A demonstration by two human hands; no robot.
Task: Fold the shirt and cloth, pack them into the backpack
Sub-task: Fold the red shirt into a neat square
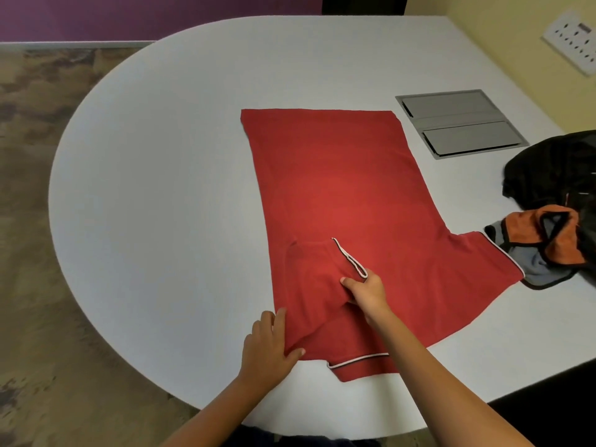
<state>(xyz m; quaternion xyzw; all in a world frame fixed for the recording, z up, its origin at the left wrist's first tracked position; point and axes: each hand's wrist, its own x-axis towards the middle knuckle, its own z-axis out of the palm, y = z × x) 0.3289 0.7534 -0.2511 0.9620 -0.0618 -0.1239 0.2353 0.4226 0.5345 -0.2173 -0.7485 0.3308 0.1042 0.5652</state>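
A red shirt (338, 195) with white trim lies flat on the white table (161, 188), hem far, collar near me. Its left sleeve is folded in over the body. My right hand (366, 293) pinches the trimmed edge of that folded sleeve. My left hand (267, 348) grips the shirt's near left edge, thumb on top of the cloth. The right sleeve still lies spread out toward an orange and grey cloth (541, 250) at the right. A black backpack (554, 169) sits slumped behind that cloth at the table's right edge.
A grey cable hatch (461, 122) is set into the table beyond the shirt's far right corner. A wall socket panel (574, 43) is at the top right. The table's rounded edge curves along the left, with patterned floor beyond.
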